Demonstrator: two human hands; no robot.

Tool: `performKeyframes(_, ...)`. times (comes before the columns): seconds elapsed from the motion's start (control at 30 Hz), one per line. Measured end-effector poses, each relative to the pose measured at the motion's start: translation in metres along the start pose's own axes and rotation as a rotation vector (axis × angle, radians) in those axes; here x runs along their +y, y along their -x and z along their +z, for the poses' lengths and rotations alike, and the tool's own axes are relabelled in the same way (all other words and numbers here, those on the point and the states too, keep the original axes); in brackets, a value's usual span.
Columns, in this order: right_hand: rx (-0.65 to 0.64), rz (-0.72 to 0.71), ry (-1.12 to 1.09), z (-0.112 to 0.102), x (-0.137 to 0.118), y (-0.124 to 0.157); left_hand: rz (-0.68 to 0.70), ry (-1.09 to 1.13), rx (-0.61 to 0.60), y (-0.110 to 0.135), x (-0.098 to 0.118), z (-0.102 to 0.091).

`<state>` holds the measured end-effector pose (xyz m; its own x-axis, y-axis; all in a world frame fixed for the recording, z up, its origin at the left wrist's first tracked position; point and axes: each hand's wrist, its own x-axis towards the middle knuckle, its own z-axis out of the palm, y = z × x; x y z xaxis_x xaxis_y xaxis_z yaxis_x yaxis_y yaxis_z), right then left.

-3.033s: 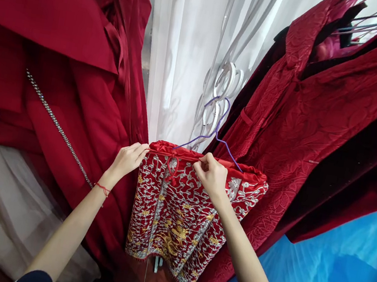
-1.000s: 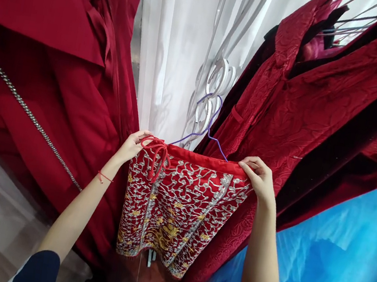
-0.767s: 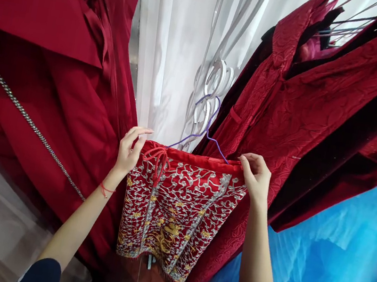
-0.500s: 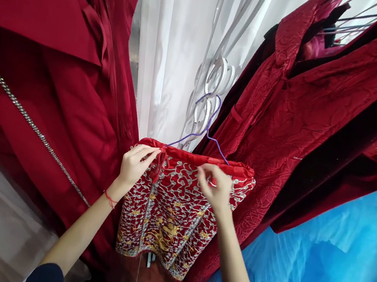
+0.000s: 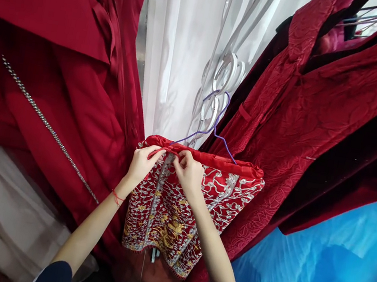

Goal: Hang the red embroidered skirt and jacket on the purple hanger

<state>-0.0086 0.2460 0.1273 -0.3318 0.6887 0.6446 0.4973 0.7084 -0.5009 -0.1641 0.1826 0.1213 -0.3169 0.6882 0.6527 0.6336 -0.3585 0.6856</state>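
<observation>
A red embroidered skirt (image 5: pixel 223 189) with silver and gold thread hangs folded over a purple wire hanger (image 5: pixel 216 133). My left hand (image 5: pixel 142 164) and my right hand (image 5: pixel 188 174) meet at the skirt's red waistband, left of its middle. Both hands are closed, pinching the red drawstring (image 5: pixel 158 151) at the waistband. The cord's knot is hidden under my fingers.
Dark red gowns (image 5: pixel 56 91) hang at the left, one with a silver beaded strap (image 5: pixel 47 126). Red textured velvet coats (image 5: pixel 321 114) hang at the right. A white curtain (image 5: pixel 183 40) and white curled metalwork (image 5: pixel 226 70) are behind. Blue sheeting (image 5: pixel 325 272) lies lower right.
My right hand left the skirt's right corner and came to the middle. Both hands now pinch the drawstring close together, and the skirt has shifted slightly right.
</observation>
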Motion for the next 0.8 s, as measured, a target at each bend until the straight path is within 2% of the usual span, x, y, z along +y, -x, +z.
performKeyframes(0.17, 0.009, -0.019, 0.036, -0.013, 0.005, 0.003, -0.074, -0.244, -0.036, 0.004, -0.009, -0.005)
performKeyframes(0.27, 0.057, -0.063, -0.034, -0.019, 0.011, 0.015, -0.146, -0.173, -0.027, 0.012, -0.016, -0.019)
performKeyframes(0.37, 0.162, -0.076, -0.126, -0.014, 0.023, 0.041, -0.201, -0.036, 0.036, 0.039, -0.033, -0.031)
performKeyframes(0.43, 0.218, -0.037, -0.18, -0.003, 0.035, 0.067, -0.279, 0.035, 0.085, 0.073, -0.051, -0.03)
performKeyframes(0.5, 0.258, 0.025, -0.188, 0.012, 0.048, 0.098, -0.403, 0.085, 0.081, 0.12, -0.074, -0.02)
performKeyframes(0.6, 0.329, 0.123, -0.101, 0.037, 0.068, 0.147, -0.586, 0.162, -0.081, 0.203, -0.111, 0.002)
performKeyframes(0.7, 0.274, 0.182, -0.063, 0.063, 0.086, 0.187, -0.829, 0.235, -0.223, 0.278, -0.14, 0.019)
performKeyframes(0.77, 0.202, 0.207, -0.092, 0.079, 0.092, 0.205, -0.927, 0.276, -0.276, 0.313, -0.147, 0.019)
performKeyframes(0.8, 0.159, 0.207, -0.118, 0.087, 0.091, 0.21, -0.947, 0.287, -0.255, 0.325, -0.147, 0.016)
